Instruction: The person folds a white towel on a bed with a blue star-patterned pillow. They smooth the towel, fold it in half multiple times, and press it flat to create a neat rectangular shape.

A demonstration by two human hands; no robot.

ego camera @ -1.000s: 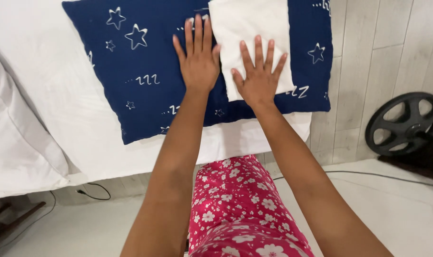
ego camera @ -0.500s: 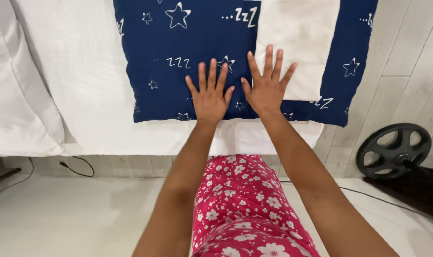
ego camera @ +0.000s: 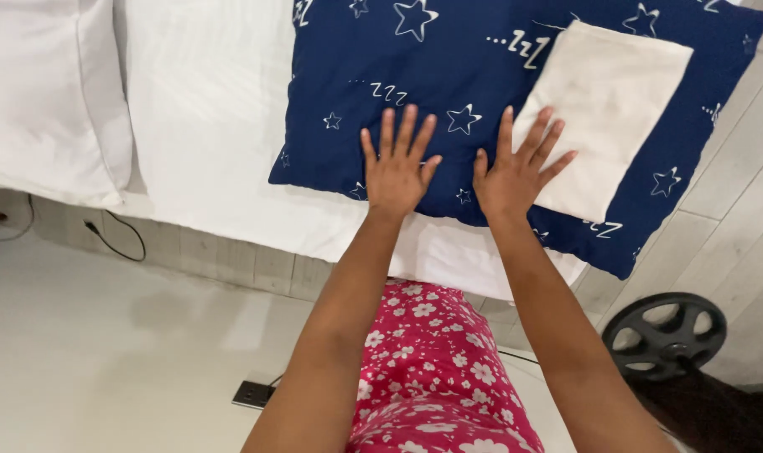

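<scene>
- The left hand (ego camera: 396, 172) lies flat, fingers spread, grasping nothing, on the navy star pillow (ego camera: 448, 92).
- The right hand (ego camera: 516, 168) lies flat too, fingertips touching the folded white cloth (ego camera: 612, 109).
- The pillow rests on the white bed (ego camera: 205, 126).

Bedroom in a home: bed (ego camera: 205, 126) w/ white sheet, a white pillow (ego camera: 46, 92) at one end & a navy pillow (ego camera: 448, 75) printed w/ stars lying on it. Pale floor (ego camera: 105, 352) beside the bed, a black cable (ego camera: 113, 239) running along its base, light plank-look wall (ego camera: 734, 210) & a black spoked wheel-shaped thing (ego camera: 665, 334) on the floor
</scene>
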